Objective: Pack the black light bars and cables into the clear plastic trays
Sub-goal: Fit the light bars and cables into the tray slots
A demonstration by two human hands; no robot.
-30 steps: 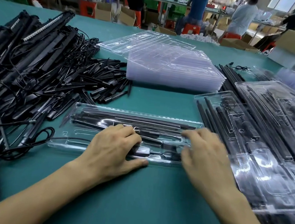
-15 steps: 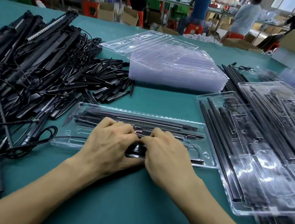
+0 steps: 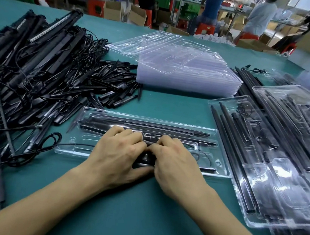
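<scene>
Left hand [image 3: 120,152] and right hand [image 3: 176,163] meet, fingers and thumbs curled round a small black part [image 3: 145,157] (its kind unclear) in the clear tray [image 3: 222,165], which holds black light bars [image 3: 168,127]. Loose bars and cables [image 3: 38,75] are heaped to the left.

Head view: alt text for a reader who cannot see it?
Left hand and right hand hold a black part over a clear tray on a green table. Loose light bars left, empty trays behind, packed trays right.
</scene>
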